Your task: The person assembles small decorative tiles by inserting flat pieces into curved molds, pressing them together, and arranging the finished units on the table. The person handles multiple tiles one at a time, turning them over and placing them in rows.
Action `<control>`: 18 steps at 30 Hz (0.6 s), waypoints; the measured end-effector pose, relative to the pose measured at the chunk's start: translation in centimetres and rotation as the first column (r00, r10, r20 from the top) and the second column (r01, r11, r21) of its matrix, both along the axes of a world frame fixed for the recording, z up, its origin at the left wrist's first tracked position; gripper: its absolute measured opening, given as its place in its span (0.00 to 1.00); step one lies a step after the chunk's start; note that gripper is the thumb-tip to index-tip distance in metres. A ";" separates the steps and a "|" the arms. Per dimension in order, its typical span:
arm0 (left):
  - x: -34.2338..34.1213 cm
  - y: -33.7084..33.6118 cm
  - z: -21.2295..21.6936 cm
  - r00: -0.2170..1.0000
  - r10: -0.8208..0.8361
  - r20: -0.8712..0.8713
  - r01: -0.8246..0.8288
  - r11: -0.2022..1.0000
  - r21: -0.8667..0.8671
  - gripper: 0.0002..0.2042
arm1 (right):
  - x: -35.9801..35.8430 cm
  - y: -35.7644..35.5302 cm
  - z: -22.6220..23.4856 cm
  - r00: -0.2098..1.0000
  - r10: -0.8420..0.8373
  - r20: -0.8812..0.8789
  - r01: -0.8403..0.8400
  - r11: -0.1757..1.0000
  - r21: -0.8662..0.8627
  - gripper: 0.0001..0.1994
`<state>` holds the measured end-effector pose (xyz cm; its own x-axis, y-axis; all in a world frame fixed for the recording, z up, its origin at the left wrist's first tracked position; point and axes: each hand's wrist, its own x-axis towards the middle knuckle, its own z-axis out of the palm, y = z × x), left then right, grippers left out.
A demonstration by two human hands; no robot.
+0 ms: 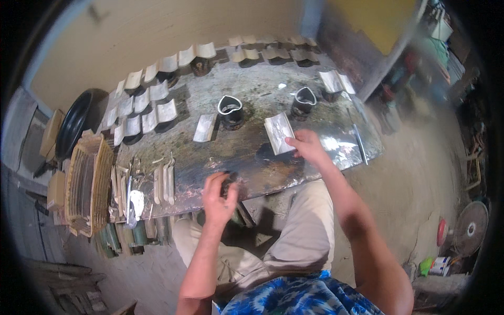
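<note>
My right hand (308, 146) pinches the lower right corner of a pale, shiny curved panel (279, 134) above the front of the worktable. A layered edge shows along the panel's left side. Near the table's front edge, my left hand (219, 195) has its fingers curled around something small and dark that I cannot make out. Beyond the hands stand two dark cups with white, pointed rims: the left cup (230, 113) and the right cup (303, 103). Another pale panel (205, 128) lies beside the left cup.
Rows of curved pale panels (149, 118) rest on dark supports at the table's (252, 181) back and left. Wooden-handled tools (164, 184) lie front left, next to a white crumpled piece (136, 203). A woven basket (90, 184) stands left; a fan (469, 229) stands right.
</note>
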<state>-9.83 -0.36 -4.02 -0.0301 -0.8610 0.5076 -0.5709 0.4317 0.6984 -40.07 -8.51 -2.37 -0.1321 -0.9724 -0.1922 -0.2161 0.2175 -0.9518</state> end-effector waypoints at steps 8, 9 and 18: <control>-5.1 -1.3 2.9 0.854 -0.082 -0.515 0.287 0.898 0.333 0.20 | 8.3 7.8 0.9 0.975 0.136 0.176 -0.085 0.959 -0.271 0.16; -4.6 -1.2 2.9 0.804 -0.119 -0.582 0.363 0.874 0.323 0.19 | 8.4 8.3 1.4 0.967 0.154 0.203 -0.100 0.962 -0.253 0.17; -3.5 2.7 2.5 0.810 -0.267 -0.523 0.517 0.745 0.421 0.17 | 9.6 8.8 2.5 0.761 0.137 0.634 -0.108 0.991 -0.084 0.18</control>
